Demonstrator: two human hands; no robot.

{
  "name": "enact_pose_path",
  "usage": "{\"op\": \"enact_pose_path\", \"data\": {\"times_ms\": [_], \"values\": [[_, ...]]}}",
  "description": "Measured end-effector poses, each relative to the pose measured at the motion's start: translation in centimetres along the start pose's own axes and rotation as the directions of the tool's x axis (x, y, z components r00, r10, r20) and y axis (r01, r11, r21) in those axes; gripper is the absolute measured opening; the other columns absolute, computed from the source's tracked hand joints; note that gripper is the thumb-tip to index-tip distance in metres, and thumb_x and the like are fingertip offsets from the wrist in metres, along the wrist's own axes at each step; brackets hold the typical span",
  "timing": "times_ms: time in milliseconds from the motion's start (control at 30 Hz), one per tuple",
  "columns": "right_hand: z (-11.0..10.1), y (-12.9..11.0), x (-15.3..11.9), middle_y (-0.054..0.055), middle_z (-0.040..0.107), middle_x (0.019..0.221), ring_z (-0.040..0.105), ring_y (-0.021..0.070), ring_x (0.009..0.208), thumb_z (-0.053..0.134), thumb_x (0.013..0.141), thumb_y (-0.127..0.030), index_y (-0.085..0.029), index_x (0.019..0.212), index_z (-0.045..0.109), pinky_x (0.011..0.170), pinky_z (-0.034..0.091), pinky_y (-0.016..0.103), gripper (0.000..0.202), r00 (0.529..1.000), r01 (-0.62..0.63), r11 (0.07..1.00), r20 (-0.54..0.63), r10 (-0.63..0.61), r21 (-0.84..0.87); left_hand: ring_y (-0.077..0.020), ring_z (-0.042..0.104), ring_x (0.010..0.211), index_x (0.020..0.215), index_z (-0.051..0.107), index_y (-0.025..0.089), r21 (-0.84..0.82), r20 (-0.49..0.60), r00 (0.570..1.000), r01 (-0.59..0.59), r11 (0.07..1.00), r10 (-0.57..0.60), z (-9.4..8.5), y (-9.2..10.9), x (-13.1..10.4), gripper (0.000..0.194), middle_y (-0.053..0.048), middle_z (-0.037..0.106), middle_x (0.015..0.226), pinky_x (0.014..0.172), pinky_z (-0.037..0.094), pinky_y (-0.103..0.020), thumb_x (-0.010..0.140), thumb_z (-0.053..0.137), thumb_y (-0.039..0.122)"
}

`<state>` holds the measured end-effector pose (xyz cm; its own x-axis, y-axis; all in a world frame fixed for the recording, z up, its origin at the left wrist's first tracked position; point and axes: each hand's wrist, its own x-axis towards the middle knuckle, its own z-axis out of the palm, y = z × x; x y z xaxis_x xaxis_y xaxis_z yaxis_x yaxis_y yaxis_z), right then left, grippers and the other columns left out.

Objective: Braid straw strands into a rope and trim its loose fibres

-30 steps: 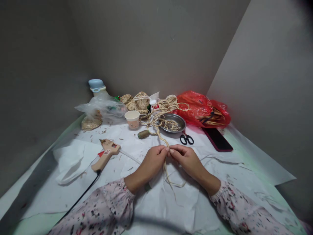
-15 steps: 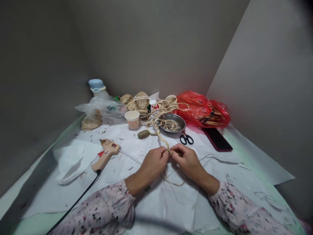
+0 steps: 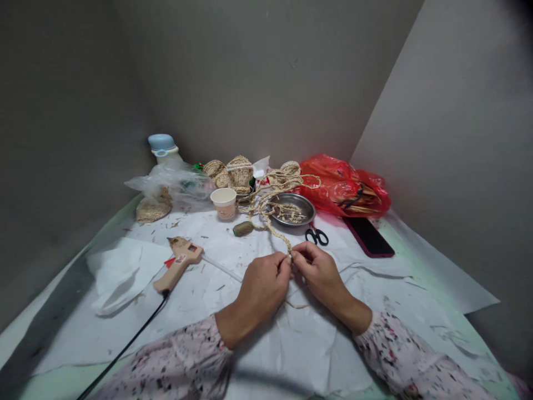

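A braided straw cord (image 3: 278,234) runs from a loose heap of the same cord at the back down to my fingers. My left hand (image 3: 265,282) pinches its near end between thumb and forefinger. Right beside it, my right hand (image 3: 320,276) pinches the same spot from the other side, fingers closed. Thin loose strands (image 3: 296,306) trail on the white paper below my hands. The exact grip point is small and partly hidden by the fingertips.
Around the hands lie a glue gun (image 3: 178,265) with its cable, a paper cup (image 3: 225,204), a thread spool (image 3: 243,229), a metal bowl (image 3: 310,213), scissors (image 3: 317,237), a phone (image 3: 370,238), a red bag (image 3: 328,186) and a clear plastic bag (image 3: 183,180).
My left hand has turned slightly, with its fingers nearer the right hand's. The pinched cord end sits a little further right, and less of the loose strands shows below.
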<state>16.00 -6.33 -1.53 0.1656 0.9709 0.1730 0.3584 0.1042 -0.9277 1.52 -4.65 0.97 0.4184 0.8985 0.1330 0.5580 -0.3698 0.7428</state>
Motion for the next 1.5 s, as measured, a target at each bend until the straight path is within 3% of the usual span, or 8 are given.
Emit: {"op": "enact_pose_path", "data": {"times_ms": [267, 433, 600, 767, 933, 1133, 1333, 1500], "values": [[0.4, -0.4, -0.1, -0.003, 0.058, 0.065, 0.051, 0.0113, 0.055, 0.061, 0.080, -0.038, -0.018, 0.083, 0.060, 0.051, 0.040, 0.023, 0.019, 0.992, -0.127, 0.951, 0.029, 0.124, 0.282, -0.0107, 0.044, 0.044, 0.056, 0.056, 0.017, -0.191, 0.140, 0.978, 0.180, 0.965, -0.155, 1.0, -0.2, -0.1, 0.039, 0.001, 0.053, 0.047, 0.048, 0.029, -0.023, 0.087, 0.041, 0.034], [0.4, -0.9, -0.1, -0.007, 0.051, 0.053, 0.041, 0.0078, 0.043, 0.062, 0.080, -0.041, -0.018, 0.082, 0.058, 0.043, 0.031, 0.021, 0.023, 0.982, -0.188, 0.895, 0.082, 0.169, 0.406, -0.0088, 0.039, 0.033, 0.071, 0.067, 0.017, -0.314, 0.262, 0.945, 0.276, 0.908, -0.197, 1.4, -0.8, 0.0, 0.041, 0.002, 0.056, 0.045, 0.041, 0.029, -0.021, 0.088, 0.039, 0.042], [0.5, -0.9, -0.1, -0.006, 0.058, 0.063, 0.036, 0.0045, 0.040, 0.062, 0.081, -0.039, -0.018, 0.084, 0.056, 0.041, 0.029, 0.020, 0.022, 0.980, -0.196, 0.844, 0.119, 0.157, 0.499, -0.0094, 0.040, 0.034, 0.070, 0.069, 0.016, -0.322, 0.284, 0.935, 0.302, 0.897, -0.213, 1.3, -0.7, 0.0, 0.046, 0.002, 0.053, 0.044, 0.039, 0.029, -0.022, 0.087, 0.040, 0.047], [0.5, -0.6, 0.1, -0.006, 0.058, 0.068, 0.036, 0.0036, 0.041, 0.061, 0.082, -0.038, -0.018, 0.084, 0.055, 0.039, 0.026, 0.019, 0.021, 0.983, -0.182, 0.849, 0.086, 0.160, 0.496, -0.0108, 0.043, 0.047, 0.055, 0.060, 0.016, -0.198, 0.089, 0.988, 0.142, 0.970, -0.127, 0.2, 0.2, -0.2, 0.045, 0.002, 0.050, 0.047, 0.048, 0.029, -0.023, 0.086, 0.046, 0.045], [0.4, -0.4, 0.2, -0.004, 0.059, 0.070, 0.037, 0.0043, 0.041, 0.060, 0.082, -0.041, -0.018, 0.085, 0.055, 0.038, 0.025, 0.020, 0.024, 0.980, -0.195, 0.883, 0.112, 0.162, 0.427, -0.0157, 0.055, 0.073, 0.086, 0.061, 0.018, -0.193, -0.244, 0.970, -0.031, 0.981, -0.017, -1.1, 0.4, 0.2, 0.026, -0.001, 0.063, 0.078, 0.068, 0.040, -0.025, 0.090, 0.043, 0.036], [0.3, -1.1, 0.0, -0.006, 0.055, 0.060, 0.036, 0.0056, 0.039, 0.059, 0.081, -0.043, -0.017, 0.085, 0.058, 0.039, 0.027, 0.020, 0.026, 0.976, -0.204, 0.911, 0.145, 0.162, 0.359, -0.0173, 0.057, 0.077, 0.092, 0.060, 0.017, -0.173, 0.087, 0.993, -0.068, 0.983, 0.084, -0.6, -0.8, 0.8, 0.031, -0.004, 0.065, 0.083, 0.071, 0.041, -0.027, 0.094, 0.033, 0.031], [0.4, -0.8, 0.0, -0.002, 0.065, 0.070, 0.055, 0.0112, 0.057, 0.059, 0.082, -0.035, -0.018, 0.083, 0.061, 0.055, 0.043, 0.023, 0.018, 0.992, -0.108, 0.959, 0.097, 0.085, 0.263, -0.0183, 0.057, 0.072, 0.082, 0.060, 0.018, 0.026, 0.111, 0.993, -0.044, 0.999, 0.041, -0.8, -0.7, 0.7, 0.031, -0.004, 0.066, 0.079, 0.067, 0.037, -0.027, 0.093, 0.034, 0.032], [0.1, -0.1, 0.0, 0.003, 0.070, 0.085, 0.062, 0.0177, 0.081, 0.056, 0.084, -0.030, -0.019, 0.087, 0.068, 0.076, 0.046, 0.029, 0.017, 0.996, 0.054, 0.996, 0.064, -0.059, 0.067, -0.0157, 0.049, 0.061, 0.063, 0.054, 0.019, -0.044, 0.117, 0.993, 0.031, 0.999, -0.026, -1.1, -0.9, 1.2, 0.030, 0.000, 0.054, 0.059, 0.058, 0.032, -0.025, 0.086, 0.039, 0.030]]}}
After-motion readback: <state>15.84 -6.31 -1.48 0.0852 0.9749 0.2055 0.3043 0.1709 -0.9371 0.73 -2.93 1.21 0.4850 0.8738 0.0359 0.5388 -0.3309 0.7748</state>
